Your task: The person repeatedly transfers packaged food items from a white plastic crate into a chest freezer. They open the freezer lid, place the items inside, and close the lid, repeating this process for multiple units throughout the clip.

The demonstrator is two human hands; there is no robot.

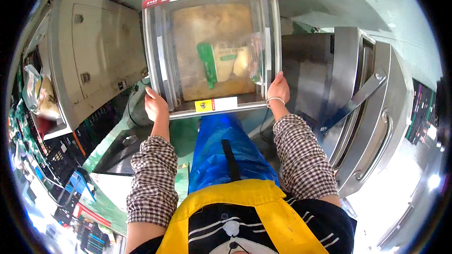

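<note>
In front of me is a vacuum packing machine with a clear lid in a metal frame. My left hand grips the lid's near left corner. At the near right edge, my right hand, with a pale bangle at the wrist, holds the same lid. Through the lid I see a green and white printed plastic bag with pale contents, lying on a stained tan plate. Glare blurs the bag's right part. I cannot tell whether the lid rests fully down.
To the left stands a metal cabinet with latches; a filled clear bag lies on its far side. On the right is a steel machine with a slanted arm and a curved handle. A blue apron hangs before me over green floor.
</note>
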